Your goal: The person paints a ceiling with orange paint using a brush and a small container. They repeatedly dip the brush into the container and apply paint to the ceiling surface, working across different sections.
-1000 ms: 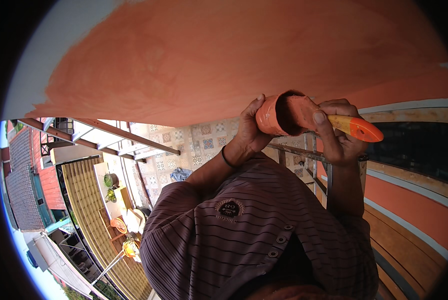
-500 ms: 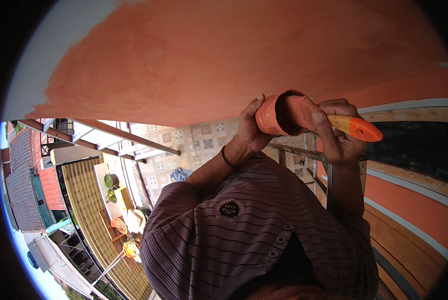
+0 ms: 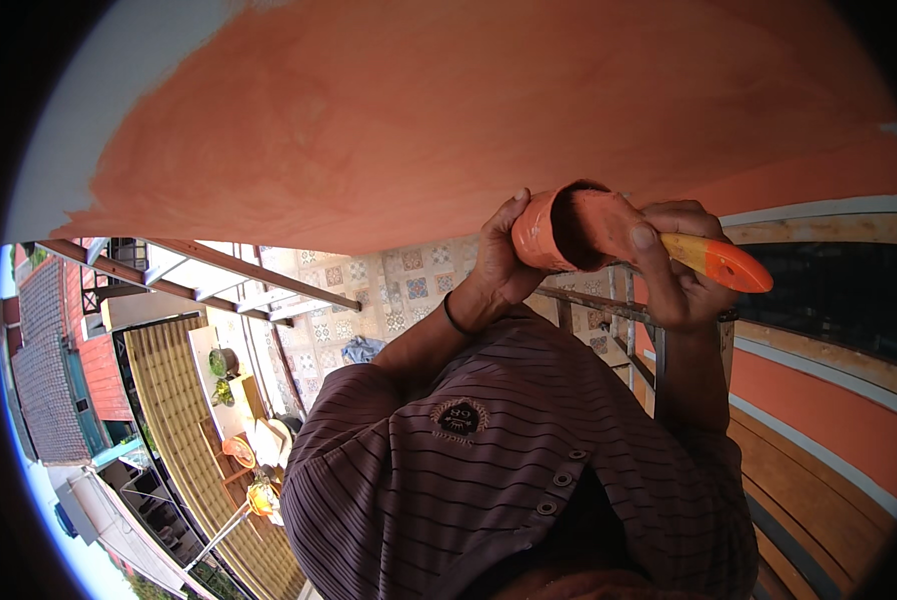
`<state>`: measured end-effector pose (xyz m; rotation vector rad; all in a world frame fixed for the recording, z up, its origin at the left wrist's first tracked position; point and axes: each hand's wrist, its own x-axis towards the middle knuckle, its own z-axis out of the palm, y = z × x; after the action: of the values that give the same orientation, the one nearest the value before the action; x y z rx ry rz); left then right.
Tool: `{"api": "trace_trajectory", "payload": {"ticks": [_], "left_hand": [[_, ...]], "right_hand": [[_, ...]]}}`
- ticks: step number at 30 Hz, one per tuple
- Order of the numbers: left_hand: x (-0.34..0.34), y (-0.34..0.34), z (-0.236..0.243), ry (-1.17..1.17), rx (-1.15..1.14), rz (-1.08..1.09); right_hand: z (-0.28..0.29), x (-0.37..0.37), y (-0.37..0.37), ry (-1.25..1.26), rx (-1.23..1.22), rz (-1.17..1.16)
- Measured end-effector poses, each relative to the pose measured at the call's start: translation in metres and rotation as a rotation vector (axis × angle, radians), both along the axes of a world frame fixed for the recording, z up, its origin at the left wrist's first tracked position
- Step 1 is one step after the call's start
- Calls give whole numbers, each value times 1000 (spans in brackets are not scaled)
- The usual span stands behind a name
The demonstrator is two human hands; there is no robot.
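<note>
My left hand [image 3: 499, 255] grips a small cylindrical pot [image 3: 537, 230] smeared with orange paint, its opening tilted toward the right. In my right hand [image 3: 679, 280] is a paintbrush with a yellow and orange handle [image 3: 715, 262], pinched under the thumb near the pot's mouth. Its head, coated in orange paint, is at the pot's opening and partly inside it. Above both hands is a broad orange-painted surface [image 3: 449, 100] with a pale grey patch [image 3: 79, 110] along its left edge.
A ladder [image 3: 209, 270] stands at left over a patterned tiled floor [image 3: 409, 300], near a crumpled blue cloth [image 3: 362, 350]. Metal scaffold bars [image 3: 594, 305] and wooden planks [image 3: 809, 490] are at right, beside a dark window [image 3: 829, 290]. Plants [image 3: 224, 365] and rooftops [image 3: 44, 340] appear beyond.
The brush handle's end has shifted slightly right and down as my right hand tilts it a little. My left hand and the pot stay where they were.
</note>
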<state>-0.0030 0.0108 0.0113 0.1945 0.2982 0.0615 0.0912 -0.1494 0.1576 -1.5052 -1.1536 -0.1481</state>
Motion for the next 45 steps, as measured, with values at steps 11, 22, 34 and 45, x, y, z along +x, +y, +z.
{"api": "trace_trajectory", "payload": {"ticks": [11, 22, 34, 45], "left_hand": [[0, 6, -2, -20, -38, -13], [4, 17, 8, -44, 18, 21], [10, 23, 5, -206, -66, -44], [23, 29, 22, -180, -111, -135]], "right_hand": [[-5, -1, 4, 21, -9, -33], [-20, 14, 17, 546, 266, -138], [-33, 30, 18, 1458, 518, 146], [-23, 33, 19, 1429, 589, 357]]}}
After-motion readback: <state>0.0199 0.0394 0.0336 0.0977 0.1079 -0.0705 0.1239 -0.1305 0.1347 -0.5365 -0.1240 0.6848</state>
